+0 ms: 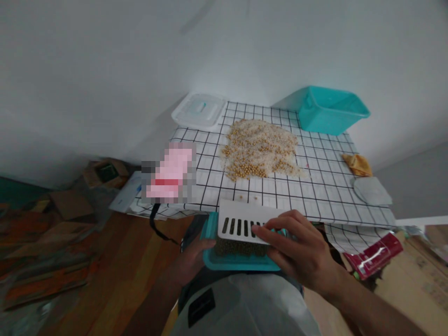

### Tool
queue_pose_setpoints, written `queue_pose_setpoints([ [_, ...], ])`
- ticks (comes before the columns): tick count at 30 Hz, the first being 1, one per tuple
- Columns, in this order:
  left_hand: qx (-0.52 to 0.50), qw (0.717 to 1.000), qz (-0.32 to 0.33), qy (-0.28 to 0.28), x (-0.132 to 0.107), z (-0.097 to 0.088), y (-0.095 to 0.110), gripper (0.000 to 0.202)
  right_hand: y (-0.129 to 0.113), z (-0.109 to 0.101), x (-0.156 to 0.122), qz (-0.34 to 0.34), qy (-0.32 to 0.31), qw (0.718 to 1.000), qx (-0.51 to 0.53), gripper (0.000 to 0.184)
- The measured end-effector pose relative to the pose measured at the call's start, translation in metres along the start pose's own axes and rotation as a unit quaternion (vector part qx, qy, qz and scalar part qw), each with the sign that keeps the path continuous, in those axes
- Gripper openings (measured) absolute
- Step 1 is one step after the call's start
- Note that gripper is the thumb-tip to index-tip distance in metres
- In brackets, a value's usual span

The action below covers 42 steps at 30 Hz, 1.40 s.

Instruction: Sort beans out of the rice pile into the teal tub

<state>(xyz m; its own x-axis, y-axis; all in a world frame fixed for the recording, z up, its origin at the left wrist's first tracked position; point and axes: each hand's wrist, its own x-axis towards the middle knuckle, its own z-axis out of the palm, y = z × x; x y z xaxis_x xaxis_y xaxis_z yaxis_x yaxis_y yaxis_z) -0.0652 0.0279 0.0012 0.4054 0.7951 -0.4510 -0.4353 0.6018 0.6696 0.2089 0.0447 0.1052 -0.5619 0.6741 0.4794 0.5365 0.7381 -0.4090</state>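
Observation:
My left hand (197, 255) is closed on the left side of a teal bin (241, 266) at the table's near edge, its thumb over the rim. Small dark greenish grains (231, 248) lie inside the bin. A white slotted plastic plate (241, 212) is tilted across the bin's far part, between the table edge and the grains. My right hand (304, 245) pinches this plate at its right part, with fingertips on the slots. Beyond it, a pile of white grains mixed with yellow beans (262, 147) is spread over the checked cloth (210, 175).
Another teal bin (329, 112) stands at the back right, and a clear lid (199, 110) lies at the back left. A blurred pink item (171, 172) is at left. An orange-yellow cloth (357, 165) and a pale round-edged piece (373, 190) lie at right. Cardboard boxes (72, 205) sit on the floor.

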Motion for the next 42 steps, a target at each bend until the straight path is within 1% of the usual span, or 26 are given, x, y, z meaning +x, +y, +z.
queue_pose_setpoints([
  [3, -0.016, 1.0, -0.016, 0.006, 0.001, 0.001, -0.001, 0.035, -0.01, 0.014, 0.018, 0.023, 0.012, 1.0, -0.01, 0.041],
  [5, -0.023, 0.999, -0.036, 0.012, 0.002, 0.003, 0.0, 0.041, -0.016, 0.021, 0.032, 0.036, 0.017, 0.999, -0.017, 0.038],
  [8, -0.034, 0.998, -0.05, 0.024, 0.002, 0.008, 0.002, 0.048, -0.019, 0.023, 0.048, 0.051, 0.028, 0.998, -0.015, 0.035],
  [11, -0.044, 0.997, -0.065, 0.019, 0.002, 0.012, 0.005, 0.046, -0.012, 0.008, 0.055, 0.071, 0.077, 0.994, -0.011, 0.033],
  [13, -0.051, 0.996, -0.069, 0.013, 0.001, 0.012, 0.005, 0.043, -0.002, -0.009, 0.056, 0.083, 0.109, 0.99, -0.022, 0.032],
  [15, -0.036, 0.997, -0.067, 0.016, 0.0, 0.009, 0.003, 0.038, 0.011, -0.029, 0.053, 0.096, 0.119, 0.988, -0.039, 0.031],
  [17, 0.007, 0.998, -0.05, 0.027, -0.001, 0.002, -0.001, 0.032, 0.023, -0.047, 0.046, 0.094, 0.102, 0.989, -0.045, 0.032],
  [19, 0.048, 0.998, -0.031, 0.038, -0.003, -0.005, -0.005, 0.022, 0.032, -0.06, 0.035, 0.071, 0.063, 0.995, -0.034, 0.034],
  [22, 0.09, 0.995, -0.011, 0.047, -0.003, -0.013, -0.01, 0.012, 0.041, -0.067, 0.019, 0.059, 0.026, 0.998, -0.014, 0.036],
  [25, 0.135, 0.99, -0.006, 0.044, -0.001, -0.014, -0.011, 0.015, 0.045, -0.062, 0.01, 0.074, 0.027, 0.997, 0.007, 0.038],
  [27, 0.14, 0.99, 0.006, 0.033, 0.0, -0.011, -0.011, 0.015, 0.046, -0.055, 0.008, 0.076, 0.021, 0.997, 0.025, 0.039],
  [30, 0.139, 0.989, 0.035, 0.025, 0.0, -0.008, -0.009, 0.016, 0.043, -0.043, 0.011, 0.055, 0.004, 0.997, 0.049, 0.039],
  [35, 0.144, 0.989, 0.034, 0.029, 0.0, -0.008, -0.009, 0.02, 0.032, -0.029, 0.016, 0.02, -0.014, 0.997, 0.068, 0.041],
  [37, 0.124, 0.991, 0.036, 0.027, -0.001, -0.005, -0.007, 0.019, 0.027, -0.03, 0.014, 0.005, -0.024, 0.996, 0.082, 0.042],
  [39, 0.092, 0.995, 0.034, 0.022, -0.001, 0.001, -0.003, 0.014, 0.023, -0.035, 0.009, 0.001, -0.034, 0.995, 0.096, 0.044],
  [40, 0.078, 0.996, 0.029, 0.018, -0.002, 0.004, -0.001, 0.01, 0.022, -0.039, 0.006, 0.003, -0.036, 0.994, 0.099, 0.044],
  [42, 0.067, 0.997, 0.022, 0.022, -0.003, 0.008, 0.001, 0.012, 0.02, -0.047, 0.0, 0.017, -0.032, 0.995, 0.095, 0.045],
])
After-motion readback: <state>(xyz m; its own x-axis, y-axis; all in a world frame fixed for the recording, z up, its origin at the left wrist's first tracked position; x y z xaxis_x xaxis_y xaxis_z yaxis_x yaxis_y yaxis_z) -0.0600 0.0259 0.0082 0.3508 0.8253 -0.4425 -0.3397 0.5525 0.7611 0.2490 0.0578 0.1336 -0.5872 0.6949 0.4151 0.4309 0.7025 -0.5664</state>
